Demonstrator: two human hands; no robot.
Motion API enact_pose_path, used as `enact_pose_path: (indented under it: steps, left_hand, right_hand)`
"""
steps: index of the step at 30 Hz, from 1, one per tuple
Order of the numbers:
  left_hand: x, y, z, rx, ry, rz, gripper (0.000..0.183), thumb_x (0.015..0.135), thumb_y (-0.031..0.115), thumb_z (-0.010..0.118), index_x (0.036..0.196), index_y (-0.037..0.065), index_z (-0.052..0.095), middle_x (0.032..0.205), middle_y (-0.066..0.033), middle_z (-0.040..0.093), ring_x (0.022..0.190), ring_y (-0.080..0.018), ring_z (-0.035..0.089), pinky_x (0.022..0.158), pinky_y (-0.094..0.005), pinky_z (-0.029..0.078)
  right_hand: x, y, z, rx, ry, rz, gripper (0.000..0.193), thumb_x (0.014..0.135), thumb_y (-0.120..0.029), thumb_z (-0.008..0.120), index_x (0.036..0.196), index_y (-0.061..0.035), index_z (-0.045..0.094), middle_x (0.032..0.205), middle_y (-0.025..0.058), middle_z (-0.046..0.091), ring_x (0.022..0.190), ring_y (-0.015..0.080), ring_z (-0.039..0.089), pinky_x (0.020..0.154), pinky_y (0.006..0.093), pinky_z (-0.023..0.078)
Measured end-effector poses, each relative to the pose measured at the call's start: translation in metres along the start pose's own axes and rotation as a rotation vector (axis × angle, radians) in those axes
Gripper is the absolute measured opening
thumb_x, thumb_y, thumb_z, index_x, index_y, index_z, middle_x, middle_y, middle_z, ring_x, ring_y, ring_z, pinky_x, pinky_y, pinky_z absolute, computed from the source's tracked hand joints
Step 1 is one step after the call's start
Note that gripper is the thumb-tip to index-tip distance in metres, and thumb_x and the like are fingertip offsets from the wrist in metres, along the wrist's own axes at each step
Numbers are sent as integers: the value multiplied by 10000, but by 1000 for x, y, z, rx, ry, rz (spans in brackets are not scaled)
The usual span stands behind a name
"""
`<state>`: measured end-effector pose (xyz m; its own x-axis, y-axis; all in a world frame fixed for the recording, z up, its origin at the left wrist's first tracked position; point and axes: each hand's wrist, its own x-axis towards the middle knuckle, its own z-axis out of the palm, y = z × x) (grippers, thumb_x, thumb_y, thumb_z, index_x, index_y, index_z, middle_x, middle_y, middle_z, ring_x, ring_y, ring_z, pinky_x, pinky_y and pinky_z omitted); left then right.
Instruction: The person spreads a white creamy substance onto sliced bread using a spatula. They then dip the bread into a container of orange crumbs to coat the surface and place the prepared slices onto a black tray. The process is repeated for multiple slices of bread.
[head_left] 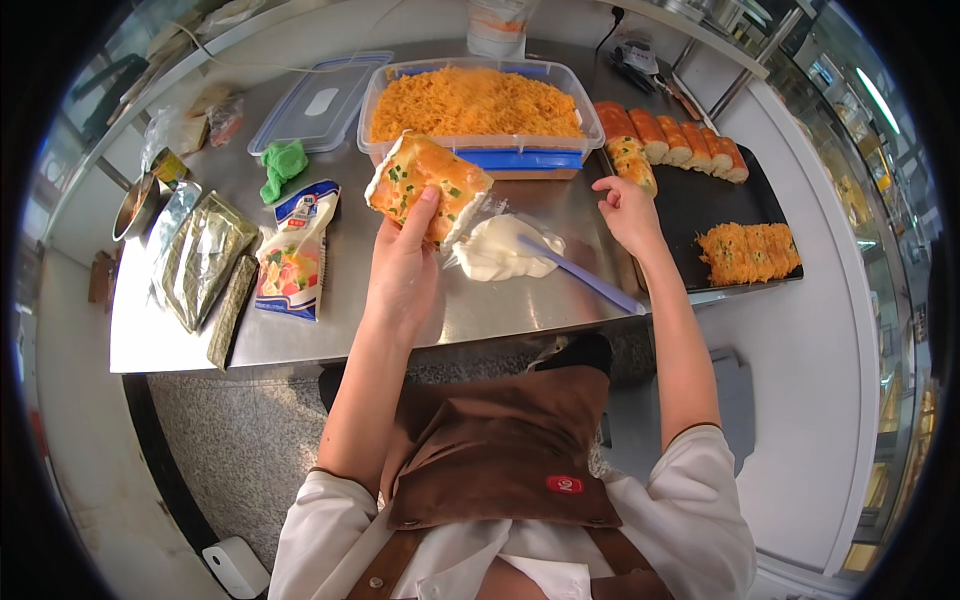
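Note:
My left hand (408, 250) grips a slab of bread (425, 188) topped with green onion bits, white cream along its edges. The bread is tilted up between the plastic tub and a mound of white cream (505, 248) on the steel table. A purple spatula (585, 276) rests with its blade in that cream. My right hand (630, 212) hovers at the left side of a black baking tray (712, 212), holding nothing visible, thumb and forefinger slightly apart. Just beyond it lies a green-flecked bread piece (630, 160) on the tray.
Orange floss (475, 100) fills a clear tub (585, 110) at the back; its lid (320, 100) leans left. The tray also bears plain bread rolls (680, 145) and floss-coated pieces (748, 252). At left are a green cloth (283, 168), a packet (297, 250) and bagged seaweed sheets (205, 258).

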<state>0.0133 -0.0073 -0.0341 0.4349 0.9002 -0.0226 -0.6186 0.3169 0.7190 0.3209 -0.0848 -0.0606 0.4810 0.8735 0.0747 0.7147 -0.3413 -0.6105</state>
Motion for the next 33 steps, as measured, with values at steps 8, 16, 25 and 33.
enact_pose_path:
  steps: [8, 16, 25, 33]
  left_hand:
    - [0, -1, 2, -55, 3, -75, 396, 1001, 240, 634, 1325, 29, 553, 1304, -48, 624, 1223, -146, 568, 1073, -310, 410]
    - [-2, 11, 7, -215, -8, -202, 496, 975, 304, 663, 1395, 102, 495, 1370, -51, 583, 1272, -213, 540, 1106, -399, 397]
    - [5, 10, -3, -296, -3, -193, 501, 977, 383, 648, 1397, 154, 498, 1372, -48, 573, 1290, -230, 521, 1112, -416, 379]
    - [10, 8, -3, -467, 74, -391, 440, 991, 474, 581, 1341, 210, 563, 1341, -14, 592, 1235, -207, 514, 992, -395, 366]
  right_hand:
    - [-25, 17, 0, 100, 189, -123, 342, 840, -2, 668, 1170, -44, 588, 1085, 137, 609, 993, 261, 633, 839, 367, 530]
    - [-110, 7, 21, -363, 8, -289, 317, 809, -140, 722, 1082, -66, 579, 992, 131, 610, 925, 332, 636, 805, 428, 532]
    - [-127, -9, -2, -293, 11, -191, 253, 829, -81, 628, 1081, -61, 639, 973, 139, 601, 878, 362, 639, 767, 451, 530]
    - [-139, 6, -7, 198, 73, -35, 278, 895, -70, 651, 1168, -31, 681, 910, 78, 617, 753, 198, 598, 687, 318, 487]
